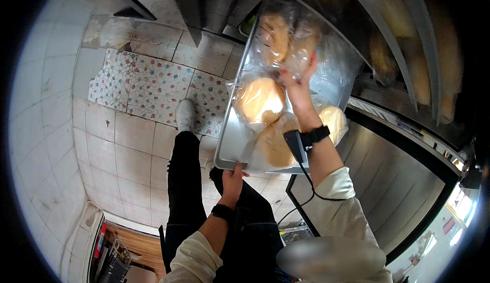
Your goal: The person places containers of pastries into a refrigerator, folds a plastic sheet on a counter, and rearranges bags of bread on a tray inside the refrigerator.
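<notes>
A metal baking tray (227, 145) juts out toward me, loaded with bread in clear plastic bags. My left hand (233, 185) is closed on its near left corner, thumb on the rim. Over the tray's far half, my right hand (298, 81) has thumb and fingers around the near end of a bagged loaf (303, 48). Left of that loaf lies another bagged bread (274, 37). Nearer are a round bagged bun (260, 99), a larger bagged bread (278, 143) partly under my right wrist, and a bagged piece (333, 122) by the right rim.
More trays of bread (421, 74) sit on a rack at the right, blurred. Below it stands a dark-framed unit with a metal panel (390, 173). Dark metal legs (191, 13) rise at the far side. The floor is tiled (135, 143), and a white tiled wall (46, 125) runs along the left.
</notes>
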`<state>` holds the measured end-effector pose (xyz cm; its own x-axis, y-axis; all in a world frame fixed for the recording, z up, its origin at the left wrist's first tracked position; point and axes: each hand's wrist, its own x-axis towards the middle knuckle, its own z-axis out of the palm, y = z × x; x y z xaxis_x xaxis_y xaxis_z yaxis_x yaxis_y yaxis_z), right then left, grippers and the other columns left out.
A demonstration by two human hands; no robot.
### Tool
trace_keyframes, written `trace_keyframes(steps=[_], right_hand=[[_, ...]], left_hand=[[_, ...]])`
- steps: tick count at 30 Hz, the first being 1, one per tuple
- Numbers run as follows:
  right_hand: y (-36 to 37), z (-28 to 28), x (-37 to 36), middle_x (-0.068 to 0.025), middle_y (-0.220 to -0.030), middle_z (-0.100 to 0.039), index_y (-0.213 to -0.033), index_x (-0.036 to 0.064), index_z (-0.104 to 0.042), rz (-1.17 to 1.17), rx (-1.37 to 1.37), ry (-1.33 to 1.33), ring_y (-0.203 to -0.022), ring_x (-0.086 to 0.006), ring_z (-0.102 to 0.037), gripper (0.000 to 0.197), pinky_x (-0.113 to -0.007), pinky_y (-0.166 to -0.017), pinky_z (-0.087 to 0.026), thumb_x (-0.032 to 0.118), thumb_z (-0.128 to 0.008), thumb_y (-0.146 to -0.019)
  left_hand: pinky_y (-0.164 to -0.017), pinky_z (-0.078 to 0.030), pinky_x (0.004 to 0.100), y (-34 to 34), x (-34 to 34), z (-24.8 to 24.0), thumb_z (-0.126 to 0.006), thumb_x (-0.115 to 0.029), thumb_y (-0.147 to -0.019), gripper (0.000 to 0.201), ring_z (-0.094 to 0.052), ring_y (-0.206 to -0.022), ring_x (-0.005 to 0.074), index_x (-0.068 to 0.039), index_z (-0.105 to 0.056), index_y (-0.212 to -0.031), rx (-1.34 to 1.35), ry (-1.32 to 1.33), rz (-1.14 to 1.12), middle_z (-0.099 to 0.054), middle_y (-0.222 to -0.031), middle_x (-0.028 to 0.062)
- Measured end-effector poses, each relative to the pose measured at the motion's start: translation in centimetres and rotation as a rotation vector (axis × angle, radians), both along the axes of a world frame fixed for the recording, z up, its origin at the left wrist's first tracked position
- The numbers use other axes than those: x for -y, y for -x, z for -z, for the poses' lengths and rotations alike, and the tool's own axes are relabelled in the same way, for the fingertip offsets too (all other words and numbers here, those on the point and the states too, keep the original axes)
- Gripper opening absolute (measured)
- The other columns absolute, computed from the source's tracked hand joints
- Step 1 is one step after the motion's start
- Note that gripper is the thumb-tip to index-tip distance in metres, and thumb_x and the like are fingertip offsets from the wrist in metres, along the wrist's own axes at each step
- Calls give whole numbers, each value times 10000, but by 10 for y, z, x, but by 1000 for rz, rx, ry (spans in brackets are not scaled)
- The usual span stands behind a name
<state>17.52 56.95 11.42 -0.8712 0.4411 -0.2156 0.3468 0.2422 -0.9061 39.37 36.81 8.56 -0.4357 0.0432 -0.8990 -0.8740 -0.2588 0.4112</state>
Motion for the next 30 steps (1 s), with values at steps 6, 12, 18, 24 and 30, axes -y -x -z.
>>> trace_keyframes(steps=[6,12,18,24,30], right_hand=[[29,-27,-20,-128,-1387,-305,-1391,30,-203,-240,109,137,-1290,-239,-270,715,-320,-1070,-191,134,-607,-811],[-14,10,-124,-144,-1090,-433,-1314,13,-252,787,136,638,-925,-275,-462,645,-425,-920,-370,180,-596,-796],[6,27,-163,-139,-937,-464,-1259,35,-237,958,112,1066,-680,-282,-471,587,-379,-579,-468,262,-571,-833],[42,-2,-102,-109,-1108,-556,-1171,53,-482,646,81,854,-988,-276,-527,367,-428,-865,-412,316,-437,-918],[14,40,-150,-92,-1024,-593,-1212,39,-466,417,20,586,-892,-194,-550,379,-320,-788,-446,297,-416,-939]], left_hand=[[-560,-468,271,-3,6,5,-508,-197,-898,230,-527,-565,121,24,-559,-858,23,-9,7,-540,-694,33],[-563,-455,254,-8,3,8,-508,-210,-899,248,-545,-588,121,31,-568,-884,21,-41,4,-564,-750,41],[-571,-461,265,-5,5,10,-509,-217,-899,251,-572,-575,147,24,-562,-855,25,-53,47,-568,-716,46],[-565,-453,254,4,13,5,-517,-209,-894,236,-583,-572,146,20,-571,-868,62,-16,50,-578,-720,46],[-609,-452,279,1,13,11,-511,-223,-884,244,-583,-594,160,-6,-562,-783,30,-5,75,-587,-664,70]])
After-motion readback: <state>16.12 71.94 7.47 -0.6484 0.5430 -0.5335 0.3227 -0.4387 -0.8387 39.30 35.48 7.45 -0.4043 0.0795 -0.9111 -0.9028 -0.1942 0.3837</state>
